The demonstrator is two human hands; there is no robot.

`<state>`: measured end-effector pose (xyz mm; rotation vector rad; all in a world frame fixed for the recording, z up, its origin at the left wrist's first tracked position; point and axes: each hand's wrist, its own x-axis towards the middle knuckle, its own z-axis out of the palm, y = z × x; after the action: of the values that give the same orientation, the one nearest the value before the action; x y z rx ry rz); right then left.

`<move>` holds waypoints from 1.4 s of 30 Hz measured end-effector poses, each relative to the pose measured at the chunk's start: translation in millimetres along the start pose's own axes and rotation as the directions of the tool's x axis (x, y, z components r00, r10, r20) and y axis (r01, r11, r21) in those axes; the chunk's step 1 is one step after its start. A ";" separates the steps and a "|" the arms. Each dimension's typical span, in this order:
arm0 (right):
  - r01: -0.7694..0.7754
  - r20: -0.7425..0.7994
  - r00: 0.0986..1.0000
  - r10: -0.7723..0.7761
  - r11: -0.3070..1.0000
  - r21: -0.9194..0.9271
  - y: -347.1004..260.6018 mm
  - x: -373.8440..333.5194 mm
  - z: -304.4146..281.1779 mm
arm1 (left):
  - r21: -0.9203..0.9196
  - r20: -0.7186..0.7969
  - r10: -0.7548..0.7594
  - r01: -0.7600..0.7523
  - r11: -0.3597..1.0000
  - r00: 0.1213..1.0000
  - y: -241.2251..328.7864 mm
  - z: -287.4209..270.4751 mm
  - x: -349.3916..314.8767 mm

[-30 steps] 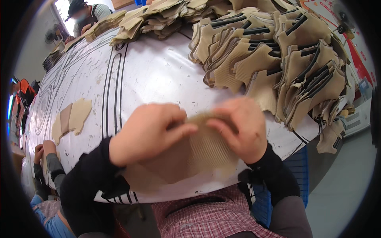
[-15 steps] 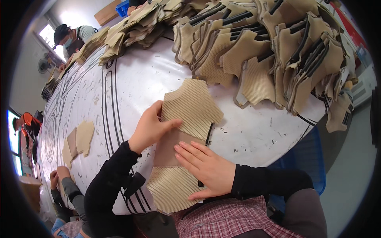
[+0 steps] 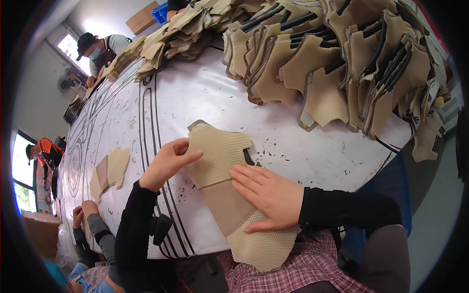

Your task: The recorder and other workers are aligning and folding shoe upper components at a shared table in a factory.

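A tan mesh fabric piece point(image 3: 217, 154) with a smooth brown middle band lies flat on the white table point(image 3: 303, 151), its lower end hanging over the near edge. My left hand point(image 3: 166, 163) pinches its upper left edge with fingers and thumb. My right hand point(image 3: 266, 195) lies flat, palm down, on the brown band and the lower mesh part. A dark strip peeks out from under the piece's right side.
Large stacks of tan and black cut pieces point(image 3: 342, 63) crowd the far right of the table. More stacks point(image 3: 161, 39) line the back. Two loose tan pieces point(image 3: 110, 168) lie at the left. Another person's hands point(image 3: 83, 212) work at lower left; a capped person point(image 3: 97, 49) stands far back.
The folded piece that both hands held bunched a second ago now lies spread flat on the table. My right hand has gone from gripping to pressing flat on it.
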<state>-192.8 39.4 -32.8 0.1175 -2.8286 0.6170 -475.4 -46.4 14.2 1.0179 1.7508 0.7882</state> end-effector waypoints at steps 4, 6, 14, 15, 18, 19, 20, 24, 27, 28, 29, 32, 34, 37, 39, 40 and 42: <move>-0.004 -0.007 1.000 0.004 1.000 -0.015 0.3 -1.7 2.3 | -0.130 -0.098 0.103 -0.116 0.985 0.990 -7.8 18.6 20.7; -0.002 -0.027 1.000 0.002 1.000 -0.013 1.5 -1.1 0.8 | -0.133 -0.125 0.081 -0.097 0.986 0.989 -14.5 20.4 27.8; -0.103 -0.018 0.995 0.102 0.982 -0.161 10.5 18.6 3.4 | 0.076 -0.249 0.235 -0.223 0.972 0.940 -21.6 25.1 28.3; -0.108 -0.011 0.994 0.108 0.981 -0.163 12.2 17.4 3.5 | 0.068 -0.245 0.235 -0.225 0.972 0.941 -9.6 32.5 23.9; -0.119 -0.009 0.993 0.120 0.974 -0.193 13.9 17.7 0.4 | 0.897 -0.285 0.646 -0.040 0.440 0.708 14.7 59.1 7.5; -0.124 0.019 0.991 0.130 0.973 -0.196 11.5 18.7 1.1 | 0.882 -0.117 0.610 -0.200 0.427 0.784 7.7 69.2 1.3; -0.129 0.046 0.989 0.141 0.971 -0.201 9.3 19.3 1.4 | 0.834 0.062 0.568 -0.356 0.422 0.820 1.0 74.8 -2.8; -0.125 0.018 0.991 0.131 0.976 -0.179 10.4 18.8 7.0 | 0.772 0.099 0.585 -0.433 0.465 0.805 -28.3 79.0 4.6; -0.102 -0.012 0.995 0.101 0.974 -0.201 12.3 14.6 8.3 | 0.773 0.067 0.588 -0.415 0.480 0.806 -29.7 79.7 9.3; -0.078 -0.020 0.997 0.076 0.981 -0.177 16.1 13.2 8.6 | 0.775 0.061 0.600 -0.416 0.475 0.798 -31.3 79.5 11.6; -0.055 -0.029 0.998 0.051 0.987 -0.152 20.8 12.5 8.9 | 0.777 0.055 0.610 -0.417 0.471 0.790 -32.6 78.9 14.4; -0.002 -0.043 0.999 -0.004 0.989 -0.150 46.3 19.0 6.0 | 0.785 0.044 0.626 -0.415 0.461 0.778 -32.6 66.9 33.1; 0.027 -0.110 0.993 -0.048 0.982 -0.188 48.0 29.2 1.8 | 0.821 0.022 0.729 -0.428 0.378 0.685 -48.6 47.5 47.8; 0.090 -0.035 0.994 -0.099 0.975 -0.206 50.1 26.9 -11.9 | 0.969 0.061 0.829 -0.233 0.085 0.556 -19.2 48.6 44.8; 0.071 0.045 0.997 -0.065 0.985 -0.156 52.3 21.3 -13.2 | 0.968 0.020 0.792 -0.210 0.137 0.610 -11.3 64.1 25.8; 0.068 0.056 0.997 -0.059 0.985 -0.156 54.6 16.9 -11.5 | 0.968 0.007 0.761 -0.196 0.158 0.648 -7.2 73.2 19.0; 0.041 -0.052 0.998 -0.046 0.993 -0.107 60.2 9.9 -5.8 | 0.809 -0.100 0.663 -0.327 0.488 0.742 -18.1 99.8 -4.4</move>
<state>-208.9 96.3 -49.2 0.1407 -2.7907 0.4534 -386.9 -51.3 -35.3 2.1767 2.2350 0.6312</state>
